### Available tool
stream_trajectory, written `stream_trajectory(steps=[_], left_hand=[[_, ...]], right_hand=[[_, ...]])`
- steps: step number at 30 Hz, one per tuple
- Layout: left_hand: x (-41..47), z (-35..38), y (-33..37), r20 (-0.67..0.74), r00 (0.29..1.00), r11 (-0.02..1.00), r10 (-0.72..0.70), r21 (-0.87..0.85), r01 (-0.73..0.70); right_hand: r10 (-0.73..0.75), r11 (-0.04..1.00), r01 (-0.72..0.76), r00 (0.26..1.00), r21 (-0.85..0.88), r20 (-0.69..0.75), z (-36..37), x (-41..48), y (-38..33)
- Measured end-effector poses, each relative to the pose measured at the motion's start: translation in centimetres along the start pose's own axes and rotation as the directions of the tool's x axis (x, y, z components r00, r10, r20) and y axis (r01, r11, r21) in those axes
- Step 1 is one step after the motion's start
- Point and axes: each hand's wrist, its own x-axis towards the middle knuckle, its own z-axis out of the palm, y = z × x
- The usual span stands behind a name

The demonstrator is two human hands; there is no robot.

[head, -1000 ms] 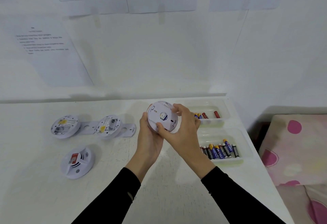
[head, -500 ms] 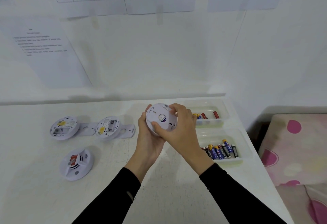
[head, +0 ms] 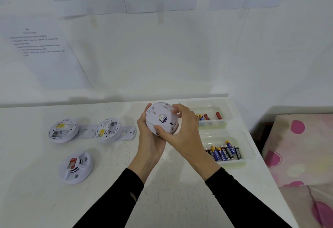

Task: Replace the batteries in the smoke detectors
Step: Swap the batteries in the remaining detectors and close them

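Note:
A round white smoke detector (head: 161,118) is held above the white table (head: 171,200), its back plate turned towards me. My left hand (head: 150,137) cups it from below and behind. My right hand (head: 182,132) grips its rim, thumb at the lower edge and fingers curled over the top. On the table to the left lie two opened detectors (head: 62,130) (head: 107,129) with their insides showing, and a third detector (head: 76,167) face up, nearer to me.
Two clear trays stand at the table's right side: the far tray (head: 210,125) holds a few batteries, the near tray (head: 234,163) several more. Flat white mounting plates (head: 128,133) lie behind the opened detectors. A pink-spotted cloth (head: 297,148) lies past the table's right edge.
The held detector has shifted slightly left and my right hand's fingers have moved round its rim, as in a twist. The things on the table have not moved.

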Motion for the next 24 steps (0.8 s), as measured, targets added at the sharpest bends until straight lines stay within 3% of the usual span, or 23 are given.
stream_trajectory(steps=[6,11,15,24], left_hand=[[0.1,0.1,-0.3,-0.032,0.999,1.0,-0.016,-0.003,0.016],[0.1,0.3,-0.2,-0.028,1.0,0.995,-0.006,0.094,0.008],[-0.1,0.2,-0.6,-0.03,0.997,0.992,0.073,0.109,-0.069],[-0.1,-0.1,-0.7,-0.039,0.993,0.97,0.107,0.221,-0.096]], right_hand=[[0.018,1.0,-0.018,0.999,0.003,-0.041,-0.1,0.1,0.0],[0.005,0.998,-0.007,0.999,-0.066,-0.039,0.2,0.3,-0.3],[0.041,0.995,-0.047,0.997,-0.087,-0.062,0.5,0.6,-0.7],[0.176,0.981,-0.177,0.984,-0.074,-0.022,0.7,0.7,-1.6]])
